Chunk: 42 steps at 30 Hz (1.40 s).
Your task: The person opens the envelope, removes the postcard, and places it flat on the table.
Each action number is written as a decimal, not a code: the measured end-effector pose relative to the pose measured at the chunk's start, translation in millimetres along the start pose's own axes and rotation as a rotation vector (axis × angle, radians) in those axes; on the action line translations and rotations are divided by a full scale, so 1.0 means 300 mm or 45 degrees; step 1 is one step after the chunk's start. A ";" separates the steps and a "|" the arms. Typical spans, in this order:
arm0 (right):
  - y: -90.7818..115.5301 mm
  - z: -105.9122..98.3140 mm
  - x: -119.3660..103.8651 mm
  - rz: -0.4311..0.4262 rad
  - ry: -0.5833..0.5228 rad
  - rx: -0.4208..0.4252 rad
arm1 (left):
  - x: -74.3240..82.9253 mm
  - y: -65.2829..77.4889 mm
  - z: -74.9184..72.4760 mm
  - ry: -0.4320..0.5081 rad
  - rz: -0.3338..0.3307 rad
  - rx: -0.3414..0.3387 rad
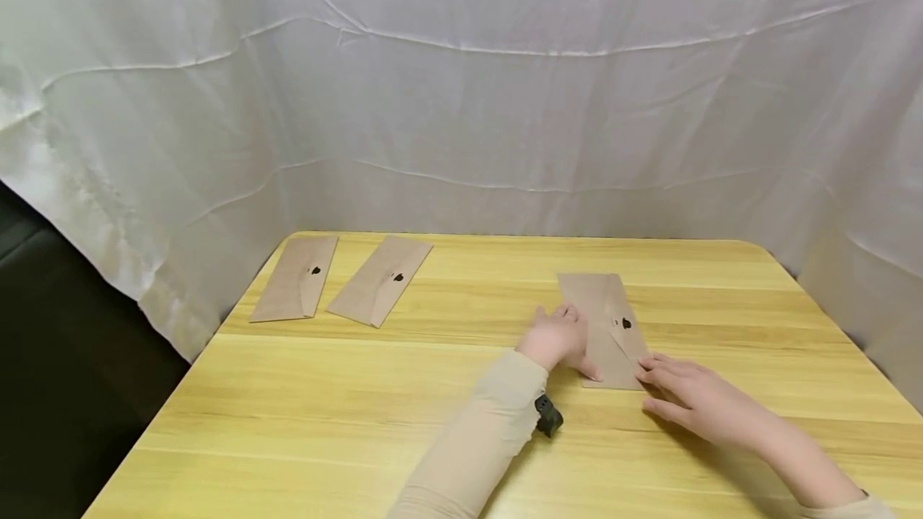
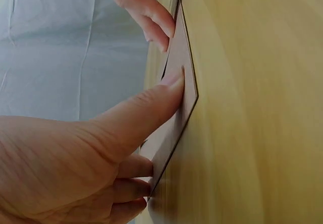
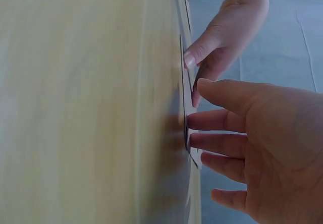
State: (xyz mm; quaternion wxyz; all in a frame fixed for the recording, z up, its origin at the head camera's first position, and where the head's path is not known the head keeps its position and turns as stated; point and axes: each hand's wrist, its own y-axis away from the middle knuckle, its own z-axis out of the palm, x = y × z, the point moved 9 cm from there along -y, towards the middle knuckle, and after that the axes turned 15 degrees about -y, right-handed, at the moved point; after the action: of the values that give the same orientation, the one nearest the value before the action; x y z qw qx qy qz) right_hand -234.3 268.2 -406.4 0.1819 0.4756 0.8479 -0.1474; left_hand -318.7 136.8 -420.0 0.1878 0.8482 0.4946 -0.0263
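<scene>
A kraft-brown envelope [image 1: 602,319] with a small black mark on its flap lies flat on the wooden table, right of the middle. At its left side is my left hand [image 1: 558,337]; the thumb [image 2: 169,85] rests on the envelope's face and the other fingers are by its edge. My right hand [image 1: 699,399] touches the lower right edge with extended fingertips [image 3: 197,141], its thumb held apart. Both hands show around the envelope [image 2: 174,57] in the left wrist view. In the right wrist view the envelope [image 3: 185,88] appears almost edge-on.
Two similar envelopes, a left one [image 1: 294,279] and one beside it [image 1: 380,281], lie at the table's back left with a narrow gap between them. A pale curtain [image 1: 461,118] hangs behind the table [image 1: 288,423]. Something black [image 1: 65,367] stands beyond the left edge.
</scene>
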 end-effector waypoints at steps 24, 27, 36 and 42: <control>0.201 -0.103 0.236 0.322 -0.091 0.066 | 0.274 -0.049 -0.060 -0.021 -0.084 -0.051; 0.220 -0.113 0.261 0.362 -0.121 0.041 | 0.305 -0.060 -0.060 -0.027 -0.103 -0.069; 0.253 -0.140 0.300 0.466 -0.201 0.001 | 0.382 -0.095 -0.065 0.054 -0.108 -0.027; 0.232 -0.159 0.298 0.443 -0.132 0.048 | 0.395 -0.073 -0.095 0.076 -0.101 0.035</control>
State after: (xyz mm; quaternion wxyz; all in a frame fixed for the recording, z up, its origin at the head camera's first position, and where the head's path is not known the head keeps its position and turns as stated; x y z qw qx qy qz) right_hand -225.5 390.8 -409.4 0.2394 0.6100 0.7395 -0.1538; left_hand -280.8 254.5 -427.2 0.1602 0.8307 0.5329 -0.0152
